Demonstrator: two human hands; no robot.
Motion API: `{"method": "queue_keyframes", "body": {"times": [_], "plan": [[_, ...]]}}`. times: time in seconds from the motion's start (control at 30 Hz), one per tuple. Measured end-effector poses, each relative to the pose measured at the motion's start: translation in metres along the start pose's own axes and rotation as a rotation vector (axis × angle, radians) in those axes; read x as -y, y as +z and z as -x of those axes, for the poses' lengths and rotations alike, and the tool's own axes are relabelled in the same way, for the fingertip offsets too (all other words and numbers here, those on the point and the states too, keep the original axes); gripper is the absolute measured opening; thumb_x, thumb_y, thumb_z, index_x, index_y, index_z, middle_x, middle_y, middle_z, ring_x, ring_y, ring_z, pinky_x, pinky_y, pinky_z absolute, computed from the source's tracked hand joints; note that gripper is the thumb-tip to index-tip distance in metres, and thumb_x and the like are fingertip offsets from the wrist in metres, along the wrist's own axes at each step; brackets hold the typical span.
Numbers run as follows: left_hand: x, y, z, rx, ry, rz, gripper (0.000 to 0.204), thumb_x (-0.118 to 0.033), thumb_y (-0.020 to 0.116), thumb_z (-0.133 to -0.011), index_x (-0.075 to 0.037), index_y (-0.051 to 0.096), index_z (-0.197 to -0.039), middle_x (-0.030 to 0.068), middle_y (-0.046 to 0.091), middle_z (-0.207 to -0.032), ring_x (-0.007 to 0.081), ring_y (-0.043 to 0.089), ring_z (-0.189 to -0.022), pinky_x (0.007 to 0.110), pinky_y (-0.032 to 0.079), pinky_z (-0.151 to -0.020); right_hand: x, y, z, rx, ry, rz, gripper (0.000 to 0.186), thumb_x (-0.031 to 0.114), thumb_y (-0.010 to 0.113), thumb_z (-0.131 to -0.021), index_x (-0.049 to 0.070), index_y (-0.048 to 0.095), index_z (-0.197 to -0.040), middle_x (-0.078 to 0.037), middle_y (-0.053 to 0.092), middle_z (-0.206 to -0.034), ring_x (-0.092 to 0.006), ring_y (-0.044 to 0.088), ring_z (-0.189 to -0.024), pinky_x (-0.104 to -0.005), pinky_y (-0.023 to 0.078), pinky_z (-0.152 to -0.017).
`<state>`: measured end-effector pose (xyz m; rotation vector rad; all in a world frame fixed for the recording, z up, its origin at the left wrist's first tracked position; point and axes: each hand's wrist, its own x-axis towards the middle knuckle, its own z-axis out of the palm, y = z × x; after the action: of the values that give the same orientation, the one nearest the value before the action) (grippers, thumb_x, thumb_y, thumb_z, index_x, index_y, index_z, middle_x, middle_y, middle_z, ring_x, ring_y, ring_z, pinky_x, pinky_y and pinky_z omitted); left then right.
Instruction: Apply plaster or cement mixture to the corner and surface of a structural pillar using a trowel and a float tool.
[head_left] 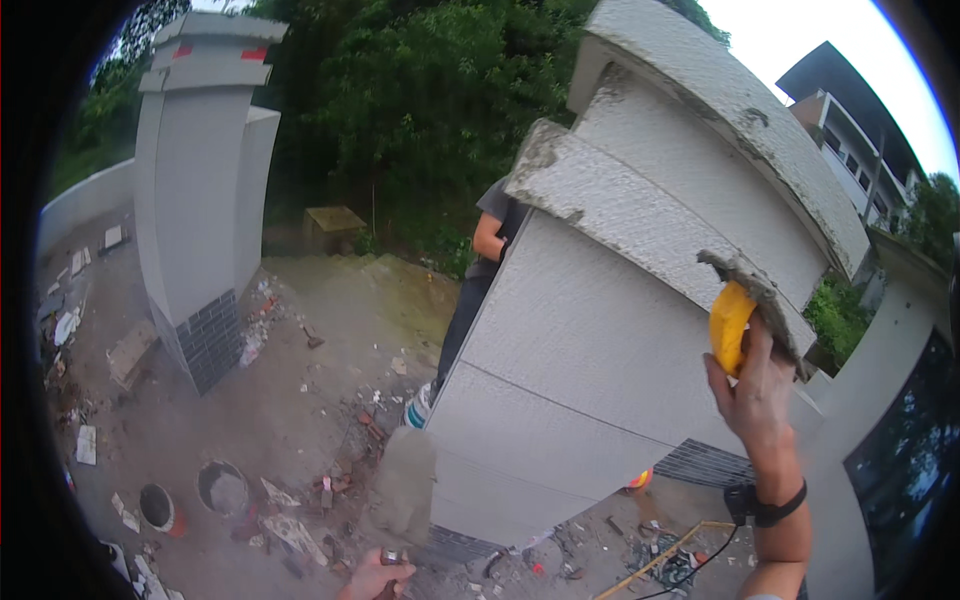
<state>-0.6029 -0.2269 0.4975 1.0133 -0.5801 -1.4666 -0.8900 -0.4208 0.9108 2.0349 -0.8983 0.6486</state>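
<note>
My right hand is raised at the right, its fingers wrapped round the yellow handle of a plastering trowel. Grey mortar coats the trowel's plate, which lies against or close to the lower ledge of a pale tiled pillar. At the bottom edge, my left hand is closed on the handle of a second trowel. Its broad blade, grey with mortar, points up beside the pillar's lower left edge. Only part of that hand shows.
Behind the pillar stands a person, mostly hidden. Two buckets sit on the dirt ground at lower left, among rubble and broken tiles. Another pillar rises at far left. A wooden strip and black cable lie at lower right.
</note>
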Motion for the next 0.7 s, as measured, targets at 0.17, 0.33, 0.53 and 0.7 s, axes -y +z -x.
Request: {"method": "queue_keyframes", "body": {"times": [0.17, 0.33, 0.53, 0.7], "plan": [[0.025, -0.051, 0.003, -0.043, -0.04, 0.195, 0.02, 0.003, 0.067, -0.079, -0.004, 0.052, -0.089, 0.0053, 0.053, -0.06, 0.0154, 0.053, -0.046, 0.029, 0.043, -0.043, 0.069, 0.036, 0.016, 0.032, -0.214, -0.014, 0.059, 0.015, 0.075, -0.075, -0.006, 0.049, -0.123, -0.019, 0.059, -0.087, -0.0373, 0.058, -0.077, -0.0471, 0.043, -0.076], [0.043, -0.085, 0.021, -0.248, -0.096, 0.225, 0.025, 0.002, 0.068, -0.078, -0.003, 0.049, -0.093, 0.0068, 0.054, -0.061, 0.0158, 0.053, -0.045, 0.029, 0.042, -0.041, 0.107, 0.083, 0.035, 0.195, -0.196, -0.05, 0.039, 0.016, 0.073, -0.077, -0.004, 0.057, -0.107, -0.016, 0.053, -0.075, -0.0329, 0.055, -0.066, -0.0461, 0.042, -0.067], [0.066, -0.116, 0.028, -0.319, -0.133, 0.223, 0.029, 0.002, 0.067, -0.077, -0.004, 0.048, -0.097, 0.0068, 0.056, -0.066, 0.0151, 0.053, -0.046, 0.028, 0.043, -0.04, 0.129, 0.109, 0.046, 0.282, -0.185, -0.078, 0.048, 0.018, 0.071, -0.08, -0.007, 0.05, -0.115, -0.02, 0.058, -0.08, -0.0368, 0.059, -0.07, -0.0444, 0.045, -0.067], [0.079, -0.127, 0.03, -0.368, -0.089, 0.312, 0.029, 0.004, 0.064, -0.077, -0.004, 0.048, -0.099, 0.0058, 0.054, -0.066, 0.0152, 0.052, -0.046, 0.028, 0.042, -0.04, 0.136, 0.106, 0.045, 0.411, -0.112, -0.055, 0.055, 0.019, 0.071, -0.081, -0.008, 0.046, -0.121, -0.019, 0.059, -0.08, -0.0365, 0.06, -0.068, -0.044, 0.046, -0.067]]}}
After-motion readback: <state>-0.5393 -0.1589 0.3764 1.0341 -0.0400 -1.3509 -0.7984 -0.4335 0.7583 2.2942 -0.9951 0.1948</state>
